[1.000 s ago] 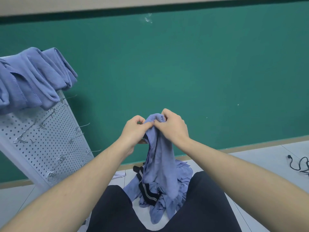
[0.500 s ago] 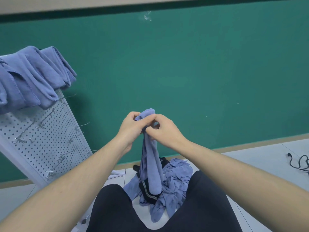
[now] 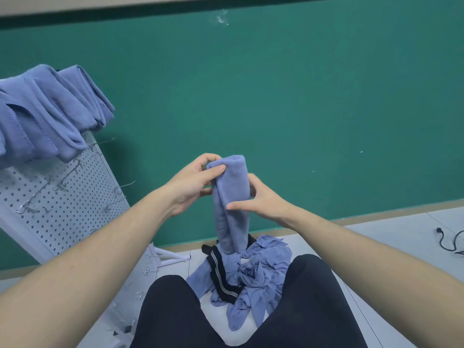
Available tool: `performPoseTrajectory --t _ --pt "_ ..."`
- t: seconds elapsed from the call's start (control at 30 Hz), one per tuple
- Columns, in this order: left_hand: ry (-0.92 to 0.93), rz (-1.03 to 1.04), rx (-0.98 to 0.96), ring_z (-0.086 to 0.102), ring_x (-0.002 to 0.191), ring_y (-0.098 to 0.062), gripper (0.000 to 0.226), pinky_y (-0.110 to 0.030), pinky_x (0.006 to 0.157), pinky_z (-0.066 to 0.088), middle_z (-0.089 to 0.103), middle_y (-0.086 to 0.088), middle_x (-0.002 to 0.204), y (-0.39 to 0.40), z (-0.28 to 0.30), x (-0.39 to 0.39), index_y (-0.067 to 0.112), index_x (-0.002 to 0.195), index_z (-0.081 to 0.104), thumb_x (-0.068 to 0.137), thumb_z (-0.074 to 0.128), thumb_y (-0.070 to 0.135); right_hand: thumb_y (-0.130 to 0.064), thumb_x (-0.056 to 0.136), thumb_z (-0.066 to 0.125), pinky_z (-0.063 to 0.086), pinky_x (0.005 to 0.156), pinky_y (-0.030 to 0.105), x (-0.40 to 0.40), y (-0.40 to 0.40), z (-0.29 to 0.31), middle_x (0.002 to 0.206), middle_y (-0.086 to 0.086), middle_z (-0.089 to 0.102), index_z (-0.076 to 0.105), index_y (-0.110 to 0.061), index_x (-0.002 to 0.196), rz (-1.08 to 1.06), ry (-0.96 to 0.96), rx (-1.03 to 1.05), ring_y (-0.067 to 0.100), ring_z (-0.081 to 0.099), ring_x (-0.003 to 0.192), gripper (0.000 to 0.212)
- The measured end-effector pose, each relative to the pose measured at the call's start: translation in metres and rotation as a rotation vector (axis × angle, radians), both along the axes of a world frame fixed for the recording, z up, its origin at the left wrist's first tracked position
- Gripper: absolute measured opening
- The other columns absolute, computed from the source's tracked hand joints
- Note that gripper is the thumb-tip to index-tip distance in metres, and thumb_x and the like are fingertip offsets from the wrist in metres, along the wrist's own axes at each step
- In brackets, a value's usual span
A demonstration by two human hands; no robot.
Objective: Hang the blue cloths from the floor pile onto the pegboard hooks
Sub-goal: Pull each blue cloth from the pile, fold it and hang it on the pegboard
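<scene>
Cloth (image 3: 232, 197), soft blue fleece, folded long; pinched by left hand (image 3: 193, 184), gripped by right hand (image 3: 261, 202).

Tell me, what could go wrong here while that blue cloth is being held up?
The folded cloth is only pinched near its top by the left hand and right hand, so it may unfold or slip. Its lower end hangs near the floor pile and could drag up the black striped item.
</scene>
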State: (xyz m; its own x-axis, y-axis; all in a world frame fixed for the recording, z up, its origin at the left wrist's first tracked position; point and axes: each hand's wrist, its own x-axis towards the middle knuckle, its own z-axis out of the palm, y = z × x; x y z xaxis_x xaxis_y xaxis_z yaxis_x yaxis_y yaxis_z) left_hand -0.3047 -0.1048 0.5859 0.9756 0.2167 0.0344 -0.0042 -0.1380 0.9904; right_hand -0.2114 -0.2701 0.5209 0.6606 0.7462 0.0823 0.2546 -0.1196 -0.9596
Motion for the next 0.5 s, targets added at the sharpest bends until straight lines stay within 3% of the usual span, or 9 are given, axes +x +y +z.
performPoseTrajectory --t 0.1,0.17,0.37,0.43,0.5 --pt "-0.044 -0.026 0.019 0.055 0.058 0.0 0.007 -0.019 0.067 0.049 0.057 0.017 0.061 -0.003 0.005 0.001 0.026 0.1 0.053 0.103 0.053 0.019 -0.024 0.079 0.085 0.056 0.095 0.032 -0.002 0.008 -0.004 0.116 -0.008 0.072 0.063 -0.028 0.122 0.049 0.006 -0.024 0.012 0.067 0.111 0.049" --pt "-0.095 -0.007 0.021 0.054 0.056 0.0 0.008 -0.018 0.064 0.048 0.057 0.017 0.062 -0.002 0.006 0.002 0.025 0.1 0.052 0.104 0.051 0.018 -0.025 0.077 0.087 0.056 0.095 0.035 -0.001 0.012 -0.007 0.111 -0.005 0.075 0.068 -0.022 0.116 0.038 0.077 -0.01 0.014 0.069 0.107 0.043" --pt "-0.172 0.291 -0.111 0.058 0.072 -0.008 0.007 -0.028 0.07 0.047 0.063 0.006 0.083 0.026 0.001 0.004 0.02 0.095 0.055 0.102 0.055 0.022 -0.029 0.074 0.088 0.055 0.098 0.04 0.009 0.019 -0.017 0.11 -0.002 0.076 0.067 -0.02 0.116 0.08 0.173 -0.038 0.018 0.072 0.105 0.048" --pt "-0.159 0.337 -0.167 0.057 0.067 -0.009 0.01 -0.028 0.067 0.048 0.06 0.004 0.079 0.038 -0.003 -0.003 0.02 0.092 0.053 0.1 0.056 0.016 -0.04 0.066 0.09 0.056 0.097 0.039 0.016 0.022 -0.016 0.11 -0.003 0.074 0.065 -0.021 0.115 0.07 0.121 -0.088 0.019 0.071 0.105 0.058" --pt "-0.132 0.323 -0.223 0.054 0.063 -0.011 0.014 -0.026 0.06 0.05 0.057 0.002 0.076 0.052 -0.009 -0.016 0.021 0.094 0.051 0.095 0.059 0.009 -0.042 0.065 0.091 0.056 0.093 0.036 0.022 0.025 -0.01 0.105 -0.003 0.073 0.064 -0.02 0.108 0.081 0.026 -0.168 0.018 0.07 0.1 0.055"
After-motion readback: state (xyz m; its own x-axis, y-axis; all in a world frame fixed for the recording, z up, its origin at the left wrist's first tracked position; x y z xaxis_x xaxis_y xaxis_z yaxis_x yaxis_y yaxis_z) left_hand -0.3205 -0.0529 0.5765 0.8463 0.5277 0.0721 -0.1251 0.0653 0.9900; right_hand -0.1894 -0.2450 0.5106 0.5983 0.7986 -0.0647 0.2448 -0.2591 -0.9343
